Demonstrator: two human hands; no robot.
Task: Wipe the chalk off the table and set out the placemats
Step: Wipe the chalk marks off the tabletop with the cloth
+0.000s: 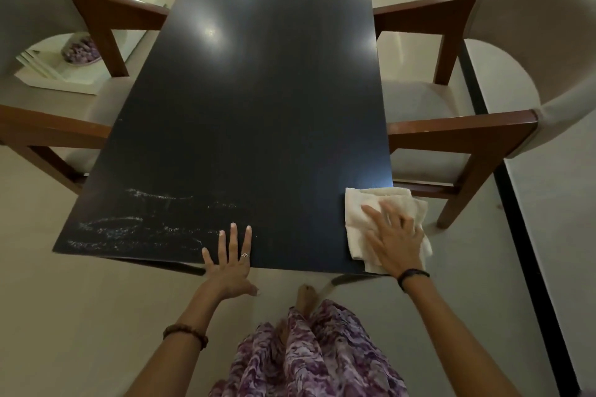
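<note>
The wiping step is under way: the right hand [395,237] is pressing flat, fingers spread, on the cloth [364,222] at the bench's [258,90] near right corner. The left hand [229,263] is resting open on the near edge, holding nothing. Chalk marks [135,226] are lying near left, so the cloth likely needs sweeping across; no placemats are showing.

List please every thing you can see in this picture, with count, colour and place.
table: one, black, centre
chalk marks: several smears, white, near left corner of the table
cloth: one, cream, near right corner, overhanging the edge
chairs: two, brown wood with beige padding, one at each long side
bowl: one, purple contents, floor behind the left chair
left hand: flat on the table's near edge
right hand: pressing on the cloth
</note>
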